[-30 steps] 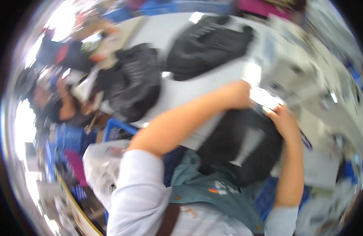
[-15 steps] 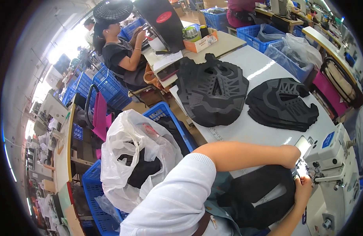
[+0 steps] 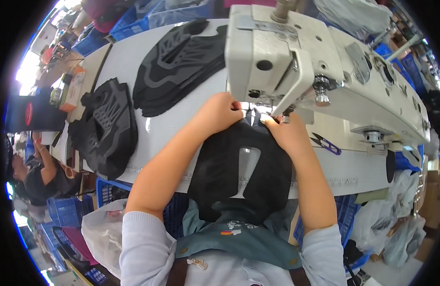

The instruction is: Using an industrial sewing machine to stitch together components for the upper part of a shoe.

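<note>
A black fabric shoe upper (image 3: 215, 164) with a long slot in its middle hangs from under the sewing machine (image 3: 260, 45) over the table edge toward my lap. My left hand (image 3: 220, 112) pinches its far edge left of the lit needle area. On the other side of the needle, my right hand (image 3: 289, 133) has its fingers closed on the same edge. The machine head partly hides those fingertips. Purple-handled thread snips (image 3: 327, 143) lie on the table right of my right hand.
Two stacks of black shoe uppers with grey overlays, one farther (image 3: 179, 62) and one nearer (image 3: 105, 126), lie on the white table (image 3: 148, 133) to the left. A white plastic bag (image 3: 103, 226) and blue crates flank me below. Another person (image 3: 43, 174) sits at far left.
My view has swung right, bringing the sewing machine to the middle and the other person to the left edge. Both hands stay by the needle with the shoe upper.
</note>
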Available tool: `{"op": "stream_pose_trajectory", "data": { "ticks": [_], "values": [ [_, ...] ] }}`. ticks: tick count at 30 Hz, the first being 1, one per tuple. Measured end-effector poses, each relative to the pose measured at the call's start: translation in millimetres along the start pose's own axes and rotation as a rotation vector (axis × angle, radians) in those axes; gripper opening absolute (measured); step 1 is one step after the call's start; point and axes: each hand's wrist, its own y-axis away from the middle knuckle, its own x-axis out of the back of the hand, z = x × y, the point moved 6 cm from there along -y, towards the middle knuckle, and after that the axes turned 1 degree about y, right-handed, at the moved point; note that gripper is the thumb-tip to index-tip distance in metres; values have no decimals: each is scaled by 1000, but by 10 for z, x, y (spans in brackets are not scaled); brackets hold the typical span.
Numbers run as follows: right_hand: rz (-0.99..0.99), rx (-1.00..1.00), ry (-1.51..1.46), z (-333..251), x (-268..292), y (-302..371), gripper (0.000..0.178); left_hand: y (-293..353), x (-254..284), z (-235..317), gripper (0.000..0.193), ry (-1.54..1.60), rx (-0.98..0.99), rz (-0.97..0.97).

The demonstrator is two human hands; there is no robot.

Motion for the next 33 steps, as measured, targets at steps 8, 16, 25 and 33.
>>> {"op": "stream_pose_trajectory", "data": {
  "ticks": [8, 16, 25, 33],
  "values": [
    [-83, 25, -69, 66, -31, -31, 31, -41, -82, -111, 22, 74, -32, -43],
    [-202, 65, -78, 95, -113, -185, 37, -31, 49, 93, 21, -28, -7, -26],
    [-194, 52, -102, 106, -91, -188, 37, -58, 35, 137, 16, -102, -10, -74],
    [-188, 58, -70, 115, -81, -193, 38, -109, 20, 114, 16, -125, -93, -41]
  ]
}}
